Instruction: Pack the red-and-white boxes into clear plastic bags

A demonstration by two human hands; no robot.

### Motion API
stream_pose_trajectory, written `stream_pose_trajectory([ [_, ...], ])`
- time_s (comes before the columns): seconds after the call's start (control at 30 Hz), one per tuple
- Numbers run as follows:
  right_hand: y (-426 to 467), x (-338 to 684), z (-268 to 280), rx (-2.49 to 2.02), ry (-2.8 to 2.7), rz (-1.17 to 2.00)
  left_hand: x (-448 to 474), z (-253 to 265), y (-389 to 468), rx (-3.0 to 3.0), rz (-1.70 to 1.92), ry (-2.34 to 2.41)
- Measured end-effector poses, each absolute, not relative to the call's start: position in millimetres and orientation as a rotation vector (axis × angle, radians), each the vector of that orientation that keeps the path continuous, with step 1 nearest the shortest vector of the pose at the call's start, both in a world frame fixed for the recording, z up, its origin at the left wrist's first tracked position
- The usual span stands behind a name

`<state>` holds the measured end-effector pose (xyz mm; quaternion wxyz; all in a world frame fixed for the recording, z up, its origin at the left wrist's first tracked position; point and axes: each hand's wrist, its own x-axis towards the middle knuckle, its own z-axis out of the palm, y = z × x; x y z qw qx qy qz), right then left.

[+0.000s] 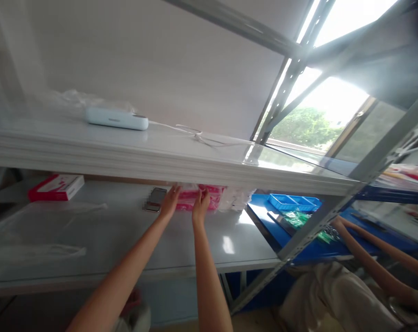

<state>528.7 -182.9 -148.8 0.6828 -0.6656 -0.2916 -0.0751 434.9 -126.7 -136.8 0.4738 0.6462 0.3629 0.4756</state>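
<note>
Under the upper shelf, both of my arms reach to the back of the lower grey shelf. My left hand (170, 202) grips the left end of a pink plastic packet (187, 200). On the packet's right part, my right hand (201, 205) has its fingers closed on the pink film. Clear crinkled plastic bags (235, 199) lie against the packet's right side. Just left of my left hand is a dark phone-like slab (156, 199), partly blurred out. The shelf edge hides the top of the packet, and its contents cannot be made out.
A red and white box (56, 187) lies at the left of the lower shelf. On the upper shelf sits a light blue device (117, 118) with a white cable. Beyond a metal post (319, 230), another person's hands work near a blue tray (293, 203) and green packets (297, 218).
</note>
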Motion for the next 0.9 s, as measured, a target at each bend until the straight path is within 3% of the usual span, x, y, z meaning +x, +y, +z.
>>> stream_pose_trajectory([
  [0.13, -178.7, 544.5, -184.9, -1.575, -0.728, -0.334, 452.3, -182.8, -112.3, 1.767, 1.448, 1.091],
  [0.3, -185.1, 527.6, -218.7, -1.686, -0.884, -0.438, 454.0, -227.7, -125.8, 2.170, 1.592, 0.846],
  [0.5, -181.0, 526.9, -220.7, -1.810, -0.932, -0.485, 460.2, -231.6, -132.3, 2.418, 1.441, 0.726],
  [0.9, -171.5, 541.6, -229.4, -1.630, -0.938, -0.428, 465.4, -226.1, -121.0, 2.391, 1.276, 0.651],
])
